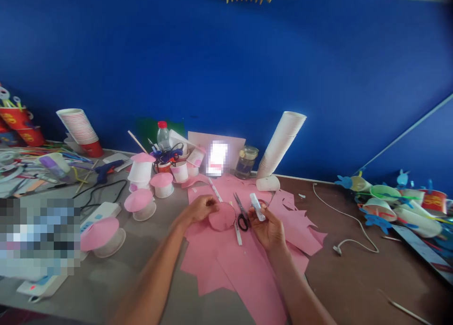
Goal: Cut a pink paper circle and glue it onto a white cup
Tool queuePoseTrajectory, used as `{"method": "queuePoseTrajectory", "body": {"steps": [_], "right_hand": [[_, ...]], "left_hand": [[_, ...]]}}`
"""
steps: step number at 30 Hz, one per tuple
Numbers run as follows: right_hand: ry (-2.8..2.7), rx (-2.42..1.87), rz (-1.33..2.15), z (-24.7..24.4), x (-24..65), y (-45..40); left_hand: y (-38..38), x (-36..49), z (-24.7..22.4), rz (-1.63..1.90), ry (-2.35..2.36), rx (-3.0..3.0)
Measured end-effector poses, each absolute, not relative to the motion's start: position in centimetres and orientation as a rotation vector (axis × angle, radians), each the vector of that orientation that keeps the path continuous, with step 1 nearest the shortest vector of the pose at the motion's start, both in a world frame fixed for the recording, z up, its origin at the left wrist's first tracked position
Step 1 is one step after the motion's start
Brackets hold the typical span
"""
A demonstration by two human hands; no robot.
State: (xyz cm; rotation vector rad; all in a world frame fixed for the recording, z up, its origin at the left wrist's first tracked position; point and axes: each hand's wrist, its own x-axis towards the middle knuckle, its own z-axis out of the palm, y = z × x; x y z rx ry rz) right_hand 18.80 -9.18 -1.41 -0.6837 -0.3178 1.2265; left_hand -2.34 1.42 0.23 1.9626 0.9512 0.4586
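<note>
Between the thumb and fingers of my left hand (202, 209) is the edge of a round pink paper disc (222, 218). My right hand (272, 229) is closed around a small whitish, translucent glue stick (258, 207), tilted with its upper end to the left. Scissors with black handles (242, 222) lie between the two hands on pink paper sheets (244, 273). A white pen (238, 234) rests just right of the disc, partly hidden by it. Another white stick-like pen (214, 190) lies behind the disc.
On the left stand several paper cups with pink cone tops (138, 201), near a power strip (60, 273). Behind are a glass jar (247, 162), a lit phone (216, 159) and a leaning cup stack (283, 143). To the right lie a white cable (354, 216) and decorated cups (385, 193).
</note>
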Motion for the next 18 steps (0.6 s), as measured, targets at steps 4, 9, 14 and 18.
{"method": "queuePoseTrajectory", "body": {"steps": [4,9,14,18], "right_hand": [[-0.409,-0.792,1.116,-1.1,18.7,-9.2],[-0.559,-0.989,0.822,-1.0,18.2,-9.1],[-0.648,-1.053,0.791,-1.4,18.3,-9.0],[-0.809,-1.189,0.686,-2.4,18.3,-8.9]], "left_hand": [[1.5,-2.5,0.3,0.612,0.795,1.592],[1.9,-2.9,-0.3,0.696,0.738,1.274],[1.9,-2.9,-0.5,0.718,0.696,1.104],[1.6,-2.8,0.0,0.722,0.678,1.051]]}}
